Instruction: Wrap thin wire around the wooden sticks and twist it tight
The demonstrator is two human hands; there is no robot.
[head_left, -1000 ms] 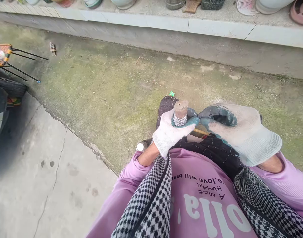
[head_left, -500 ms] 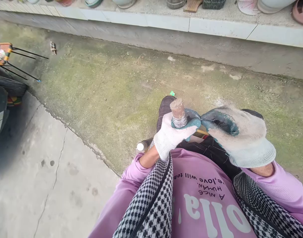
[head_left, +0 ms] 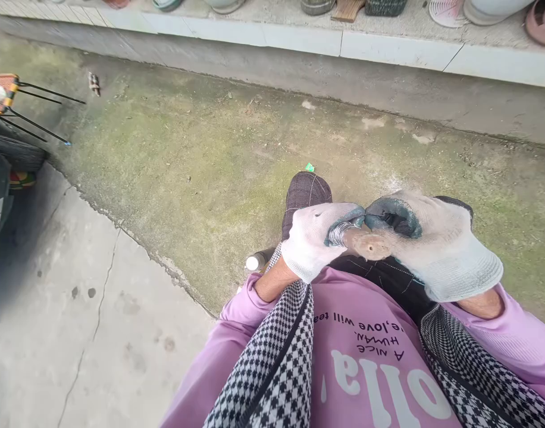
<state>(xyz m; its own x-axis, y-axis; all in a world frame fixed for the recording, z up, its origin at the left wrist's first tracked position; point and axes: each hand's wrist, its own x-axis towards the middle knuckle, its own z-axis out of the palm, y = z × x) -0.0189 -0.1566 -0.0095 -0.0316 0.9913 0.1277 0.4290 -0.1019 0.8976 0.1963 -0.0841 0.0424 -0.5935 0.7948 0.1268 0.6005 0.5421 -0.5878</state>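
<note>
My left hand (head_left: 310,235), in a white work glove with dark green-blue coating, is closed around a short wooden stick (head_left: 373,244). Silvery wire (head_left: 338,233) is wound round the stick in many turns, partly covered by the fingers. The stick's blunt end points right, toward my right wrist. My right hand (head_left: 451,246) wears a matching glove, its thumb and forefinger pinched against the left fingertips. A thin bit of the wire seems to be between them, though the fingers hide most of it. Both hands are above my lap.
A white-capped bottle (head_left: 256,261) is beside my left leg. Mossy ground (head_left: 187,148) runs up to a tiled ledge (head_left: 299,40) holding several pots. A woven stool (head_left: 2,92) lies at the far left, near a dark tyre (head_left: 18,151). A green scrap (head_left: 309,167) lies ahead.
My left hand has turned, tipping the wire-wound stick from upright to pointing right and toward me. My right hand has shifted slightly, still pinched at the left fingertips.
</note>
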